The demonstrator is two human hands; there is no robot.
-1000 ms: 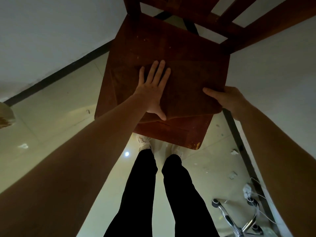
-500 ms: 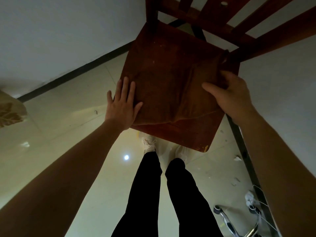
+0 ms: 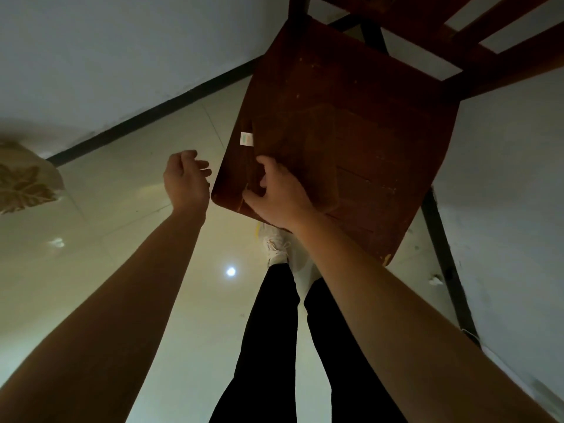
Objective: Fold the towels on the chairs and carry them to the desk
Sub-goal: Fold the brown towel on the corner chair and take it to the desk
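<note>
chair seat [image 3: 351, 71]: dark reddish wood, worn, flecked with pale scratches, chipped at the near corner. towel [image 3: 305, 148]: matt brown cloth, soft, lying folded, with a small white label [image 3: 246, 138]. floor [image 3: 137, 239]: pale glossy tile, mirroring a lamp. wall [image 3: 91, 56]: matt, plain.

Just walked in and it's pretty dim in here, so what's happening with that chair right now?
A person is standing over a dark reddish-brown wooden chair, working on a brown towel that lies folded flat on its seat, a small white tag showing at its left edge. The right hand is curled over the towel's near left corner, apparently gripping it. The left hand hangs loosely curled beside the seat over the pale tiled floor, touching nothing. The towel is not yet lifted from the chair.
</note>
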